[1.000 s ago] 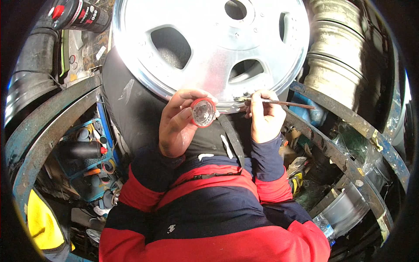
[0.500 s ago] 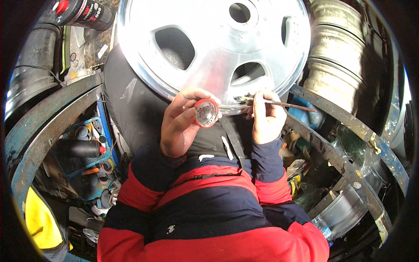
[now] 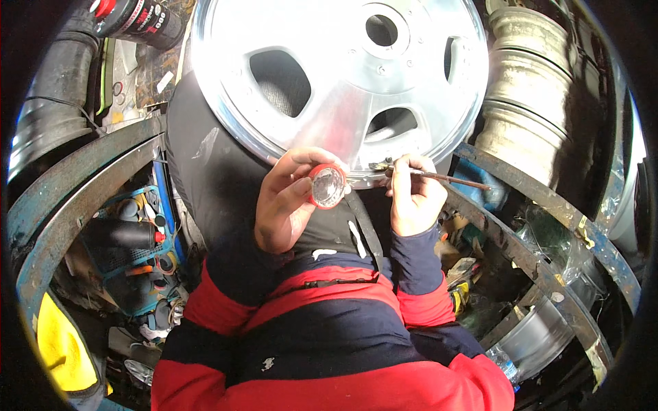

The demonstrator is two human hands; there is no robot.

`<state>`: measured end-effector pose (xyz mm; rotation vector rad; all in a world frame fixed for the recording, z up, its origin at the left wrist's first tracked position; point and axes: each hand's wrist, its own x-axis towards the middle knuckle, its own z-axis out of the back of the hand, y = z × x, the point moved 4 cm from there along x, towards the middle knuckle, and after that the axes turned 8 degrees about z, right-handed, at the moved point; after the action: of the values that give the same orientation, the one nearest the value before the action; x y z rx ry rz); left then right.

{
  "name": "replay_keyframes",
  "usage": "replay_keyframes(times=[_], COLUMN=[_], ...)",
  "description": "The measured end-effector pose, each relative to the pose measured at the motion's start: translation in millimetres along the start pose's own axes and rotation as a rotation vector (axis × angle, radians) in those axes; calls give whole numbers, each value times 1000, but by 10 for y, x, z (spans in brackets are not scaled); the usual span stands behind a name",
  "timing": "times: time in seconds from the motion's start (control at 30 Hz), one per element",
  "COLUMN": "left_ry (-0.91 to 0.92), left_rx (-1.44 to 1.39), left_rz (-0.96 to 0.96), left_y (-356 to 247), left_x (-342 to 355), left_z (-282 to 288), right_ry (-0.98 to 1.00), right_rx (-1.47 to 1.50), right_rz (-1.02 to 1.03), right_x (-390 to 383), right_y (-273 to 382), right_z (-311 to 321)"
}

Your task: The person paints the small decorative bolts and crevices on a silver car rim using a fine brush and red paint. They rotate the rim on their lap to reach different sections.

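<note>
A large silver wheel (image 3: 336, 109) with cutout openings rests on a black covered surface (image 3: 205, 178). My left hand (image 3: 284, 205) grips a small round red-rimmed lid or cup (image 3: 327, 186) with greyish residue inside, held upright in front of the wheel's lower edge. My right hand (image 3: 417, 198) pinches a thin brush (image 3: 452, 179) whose dark, smeared tip is at the lower rim of the wheel; whether it touches the rim I cannot tell. The brush handle points out to the right.
Stacked wheel rims (image 3: 524, 123) stand at right, a dark red-capped bottle (image 3: 140, 20) at upper left. Curved metal frames (image 3: 86, 178) flank me. A blue basket (image 3: 116, 257) of supplies, a yellow cloth (image 3: 62, 342) and a blue container (image 3: 480, 181) sit among clutter.
The view has shifted slightly, moving the surroundings a little in the picture. Both hands appear slightly lower, still holding the same red-rimmed piece and brush. The brush tip stays by the rim.
</note>
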<state>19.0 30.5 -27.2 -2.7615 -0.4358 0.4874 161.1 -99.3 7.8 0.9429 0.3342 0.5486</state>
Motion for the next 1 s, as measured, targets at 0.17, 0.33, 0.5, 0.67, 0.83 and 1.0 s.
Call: replay_keyframes(times=[0.17,0.33,0.5,0.67,0.83,1.0], left_ry=[-5,-30,-9,-23,-34,-26], left_rx=[-3,17,43,53,98,154], left_rz=[0,-6,-14,-2,-7,-5], left_y=[-4,-27,-15,-12,21,15], left_x=[9,0,1,3,0,12], left_z=[-21,-44,-24,-35,-30,-53], right_ry=[-51,-82,-77,-58,-129,-79], right_rx=[28,108,135,110,286,567], right_rz=[-31,-82,-80,-69,-19,56], right_x=[6,0,-6,0,-8,-57], right_y=[-2,-42,-72,-72,109,410], right_z=[14,35,36,41,82,112])
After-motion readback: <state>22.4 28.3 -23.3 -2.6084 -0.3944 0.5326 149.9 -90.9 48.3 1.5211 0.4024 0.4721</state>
